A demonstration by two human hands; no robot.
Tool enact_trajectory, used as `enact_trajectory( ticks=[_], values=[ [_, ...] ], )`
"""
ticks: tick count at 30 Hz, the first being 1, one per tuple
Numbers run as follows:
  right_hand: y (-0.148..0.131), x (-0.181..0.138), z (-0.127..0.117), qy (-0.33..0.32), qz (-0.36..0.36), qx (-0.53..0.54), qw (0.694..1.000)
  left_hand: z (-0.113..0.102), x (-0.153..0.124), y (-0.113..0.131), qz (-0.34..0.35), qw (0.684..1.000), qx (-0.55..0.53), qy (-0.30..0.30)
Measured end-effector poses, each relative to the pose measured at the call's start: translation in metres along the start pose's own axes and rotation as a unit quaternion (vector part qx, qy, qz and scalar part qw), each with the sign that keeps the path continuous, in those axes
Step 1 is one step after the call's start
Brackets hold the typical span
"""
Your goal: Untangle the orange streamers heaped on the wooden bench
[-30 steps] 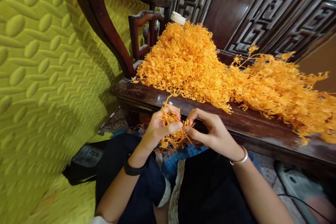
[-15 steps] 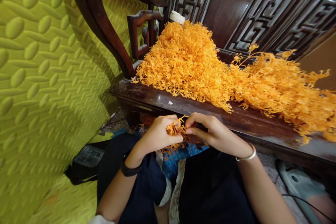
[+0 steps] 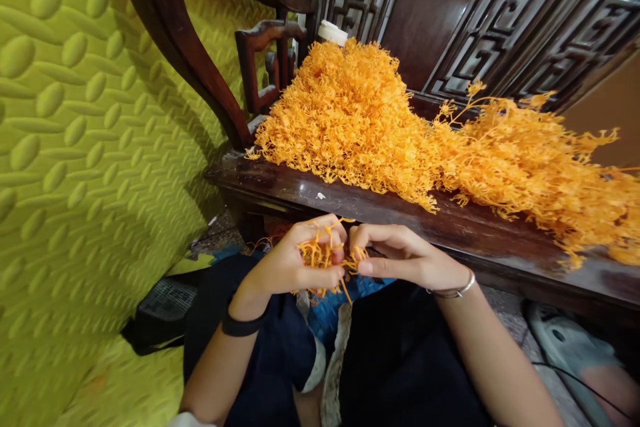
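Note:
Over my lap, my left hand (image 3: 295, 260) is curled round a small bunch of thin orange plastic sprigs (image 3: 317, 255), their stringy ends poking out between thumb and fingers. Close beside it on the right, my right hand (image 3: 400, 257) pinches an orange sprig piece (image 3: 359, 255) between thumb and forefinger. The two hands' fingertips nearly meet. Beyond them, a large heap of the same orange sprigs (image 3: 345, 120) lies on the dark wooden bench seat (image 3: 300, 183). A looser pile of longer orange stems (image 3: 520, 147) spreads along the seat to the right.
A carved bench back (image 3: 430, 20) rises behind the heap, with a curved wooden armrest (image 3: 175, 33) at left. Yellow-green embossed padding (image 3: 65, 147) covers the wall. Blue plastic (image 3: 325, 317) shows between my knees. A black bag (image 3: 165, 307) sits at lower left, a shoe (image 3: 570, 340) at lower right.
Both hands have shifted slightly left. The bunch in my left hand now shows more loose strands, and my right fingers have turned and pinch a piece at its right edge.

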State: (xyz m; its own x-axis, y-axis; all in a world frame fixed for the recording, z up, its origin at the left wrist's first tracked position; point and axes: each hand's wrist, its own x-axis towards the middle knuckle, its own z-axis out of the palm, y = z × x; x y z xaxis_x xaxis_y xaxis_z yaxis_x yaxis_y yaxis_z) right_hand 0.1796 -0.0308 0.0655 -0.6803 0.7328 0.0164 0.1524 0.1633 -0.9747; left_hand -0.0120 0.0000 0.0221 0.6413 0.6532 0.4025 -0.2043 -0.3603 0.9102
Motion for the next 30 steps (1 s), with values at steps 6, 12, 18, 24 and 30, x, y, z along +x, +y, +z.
enact_trajectory(
  ticks=[6,12,18,24,30],
  values=[
    [0.013,-0.001,-0.002,0.014,0.008,0.100,0.995,0.002,0.001,-0.006,-0.008,0.990,-0.135,-0.028],
    [0.023,0.001,-0.004,0.026,0.006,0.138,0.990,0.006,0.003,-0.008,-0.024,0.990,-0.139,-0.010],
    [0.020,0.003,-0.001,0.019,-0.001,0.133,0.991,0.005,0.002,-0.005,-0.011,0.992,-0.124,-0.009],
    [0.013,0.000,-0.004,-0.007,0.025,0.067,0.997,0.006,0.002,-0.004,-0.018,0.990,-0.138,-0.016],
    [0.006,0.004,0.000,0.022,-0.064,0.143,0.987,0.009,-0.003,-0.006,-0.004,0.966,-0.259,-0.004]
  ],
)
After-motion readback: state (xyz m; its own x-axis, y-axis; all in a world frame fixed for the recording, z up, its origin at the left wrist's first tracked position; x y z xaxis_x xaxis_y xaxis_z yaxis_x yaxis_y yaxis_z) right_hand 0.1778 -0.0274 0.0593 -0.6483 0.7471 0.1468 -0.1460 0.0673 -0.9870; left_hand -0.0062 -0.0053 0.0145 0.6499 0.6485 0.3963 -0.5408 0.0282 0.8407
